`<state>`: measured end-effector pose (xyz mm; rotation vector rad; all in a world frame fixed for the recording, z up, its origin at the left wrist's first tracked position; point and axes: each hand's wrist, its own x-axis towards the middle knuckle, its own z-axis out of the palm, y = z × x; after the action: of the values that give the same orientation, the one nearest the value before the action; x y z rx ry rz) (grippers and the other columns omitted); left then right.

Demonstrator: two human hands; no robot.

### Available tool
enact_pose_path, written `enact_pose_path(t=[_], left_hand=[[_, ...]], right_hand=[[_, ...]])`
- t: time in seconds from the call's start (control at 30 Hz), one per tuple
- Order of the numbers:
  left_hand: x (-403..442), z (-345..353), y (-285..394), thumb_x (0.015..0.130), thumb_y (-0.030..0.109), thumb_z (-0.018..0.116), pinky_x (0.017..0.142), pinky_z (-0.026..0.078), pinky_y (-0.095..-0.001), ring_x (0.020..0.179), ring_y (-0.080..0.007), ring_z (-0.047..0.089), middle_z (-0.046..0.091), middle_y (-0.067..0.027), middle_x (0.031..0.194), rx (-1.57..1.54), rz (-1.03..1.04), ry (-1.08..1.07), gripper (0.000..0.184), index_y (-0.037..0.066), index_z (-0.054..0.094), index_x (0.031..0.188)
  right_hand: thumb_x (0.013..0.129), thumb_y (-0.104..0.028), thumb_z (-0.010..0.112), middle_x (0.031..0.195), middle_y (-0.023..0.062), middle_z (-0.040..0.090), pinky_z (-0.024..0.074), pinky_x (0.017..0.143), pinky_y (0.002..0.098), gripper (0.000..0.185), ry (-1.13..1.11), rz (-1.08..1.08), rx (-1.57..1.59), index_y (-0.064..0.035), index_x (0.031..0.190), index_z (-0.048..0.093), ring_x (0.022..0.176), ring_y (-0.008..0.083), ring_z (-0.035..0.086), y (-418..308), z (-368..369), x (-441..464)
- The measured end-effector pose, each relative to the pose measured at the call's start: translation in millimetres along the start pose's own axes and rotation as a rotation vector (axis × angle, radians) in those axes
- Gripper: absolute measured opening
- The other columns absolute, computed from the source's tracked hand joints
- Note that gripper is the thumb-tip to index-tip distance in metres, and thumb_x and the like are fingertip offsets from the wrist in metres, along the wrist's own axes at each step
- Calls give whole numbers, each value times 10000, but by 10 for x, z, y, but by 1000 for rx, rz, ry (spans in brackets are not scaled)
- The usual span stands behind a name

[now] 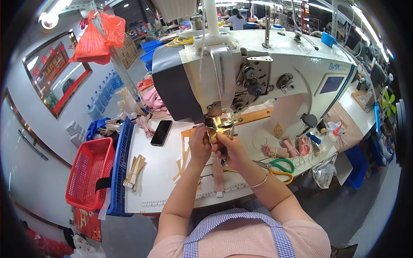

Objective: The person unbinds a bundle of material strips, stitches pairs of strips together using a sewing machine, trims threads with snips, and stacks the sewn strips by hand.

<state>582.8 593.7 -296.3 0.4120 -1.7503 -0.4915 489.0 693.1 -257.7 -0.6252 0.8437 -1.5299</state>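
A white sewing machine stands in front of me, its lit needle area low at the front. Close under it, my left hand has its fingers pinched together at the left side. My right hand is closed beside it, thumb and fingertips nearly meeting the left ones. A small yellowish piece shows between the fingertips, too hidden to name. Below my right hand, a brown strip lies toward the table's front edge. Scissors with green and orange handles rest by my right forearm.
A phone and a tied bundle of tan strips lie on the left. Beyond the table edge are a blue crate and a red basket. Pink bundles sit at right. A ruler tape runs along the front.
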Motion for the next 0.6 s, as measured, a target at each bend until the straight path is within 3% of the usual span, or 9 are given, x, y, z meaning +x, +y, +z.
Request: enact_pose_path(t=[0.1, 0.23, 0.3, 0.33, 0.37, 0.4, 0.43, 0.47, 0.6], left_hand=[[33, 66, -65, 738, -81, 479, 642, 467, -310, 766, -283, 583, 568, -136, 900, -191, -156, 24, 201, 12, 556, 899], [145, 95, -156, 799, 15, 440, 631, 437, -313, 712, -242, 542, 560, -147, 856, 49, -214, 89, 134, -23, 551, 863], [175, 136, -405, 839, 111, 401, 615, 432, -310, 667, -200, 534, 565, -124, 820, -427, -746, -23, 212, -38, 551, 820], [269, 108, -417, 844, 194, 419, 615, 434, -291, 646, -165, 532, 566, -77, 789, -526, -962, -87, 254, 3, 570, 774], [337, 116, -406, 825, 228, 483, 615, 434, -289, 618, -138, 521, 558, -27, 770, -723, -1019, -123, 177, 78, 576, 809], [379, 60, -451, 880, 278, 456, 699, 429, -251, 798, -104, 553, 596, 8, 941, -747, -1017, -205, 240, 120, 554, 1031], [450, 76, -407, 888, 226, 442, 636, 425, -249, 757, -92, 553, 596, 0, 905, -758, -1019, -122, 196, 116, 551, 1007], [528, 65, -186, 875, 167, 461, 633, 431, -251, 743, -90, 551, 588, -7, 888, -771, -999, -65, 158, 111, 548, 994], [500, 41, -327, 809, 68, 556, 607, 411, -226, 734, -88, 518, 546, 19, 863, -733, -796, 6, 159, 76, 537, 968]], right_hand=[[880, -285, 512, 643, 20, 592, 371, 429, 176, 250, -8, -11, 7, -61, 808, 595, 492, 73, 500, 43, -66, -30], [871, -269, 532, 650, 23, 588, 384, 444, 185, 264, 39, 33, -173, -20, 808, 597, 510, 80, 507, 230, -417, -92], [815, -240, 611, 636, 54, 604, 433, 479, 249, 235, 73, -291, -759, -7, 840, 608, 498, 106, 521, 501, -729, -85], [749, -186, 660, 696, 87, 602, 472, 577, 314, 207, 135, -279, -1087, -25, 868, 607, 576, 180, 565, 373, -673, -243], [749, -186, 660, 696, 87, 602, 472, 577, 314, 207, 126, -250, -1086, -25, 868, 607, 576, 180, 565, 379, -711, -314], [724, -179, 671, 737, 97, 595, 470, 618, 333, 216, 158, -361, -1292, -35, 872, 607, 641, 214, 572, 409, -754, -381], [699, -171, 682, 778, 107, 588, 469, 659, 351, 230, 185, -485, -1496, -45, 876, 607, 706, 248, 579, 423, -770, -429], [665, -159, 688, 858, 115, 571, 451, 741, 376, 256, 160, -351, -1465, -45, 879, 603, 847, 299, 541, 390, -738, -481], [663, -153, 687, 884, 120, 567, 448, 752, 372, 253, 157, -379, -1627, -45, 874, 599, 881, 301, 524, 463, -781, -505]])
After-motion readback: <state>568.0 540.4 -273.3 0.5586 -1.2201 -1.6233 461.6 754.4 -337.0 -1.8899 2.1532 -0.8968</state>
